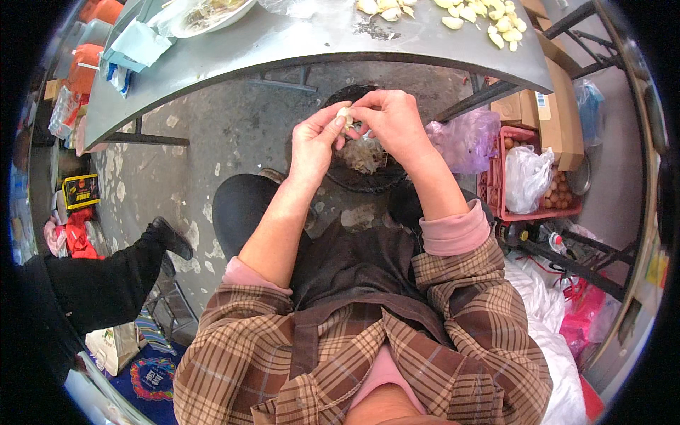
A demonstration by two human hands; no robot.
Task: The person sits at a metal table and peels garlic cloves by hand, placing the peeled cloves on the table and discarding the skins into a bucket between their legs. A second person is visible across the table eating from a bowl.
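A pale garlic clove [345, 113] is pinched between the thumb and fingers of my left hand [314, 141]. From the other side my right hand [392, 123] grips at the same clove with thumb and forefinger; its fingers partly hide it. Both hands are above a round dark bin [340, 181] that holds a heap of papery garlic skins [364, 154]. Ahead on the grey metal table [276, 50] lie several garlic cloves in their skins [389, 10]. Peeled cloves [502, 24] are spread to their right.
A bowl [218, 18] with food scraps and crumpled blue paper [139, 45] occupy the table's left. To the right are a purple plastic bag [465, 139] and a red crate [518, 215] with eggs. Another person's black-clad leg [117, 281] reaches in from the left.
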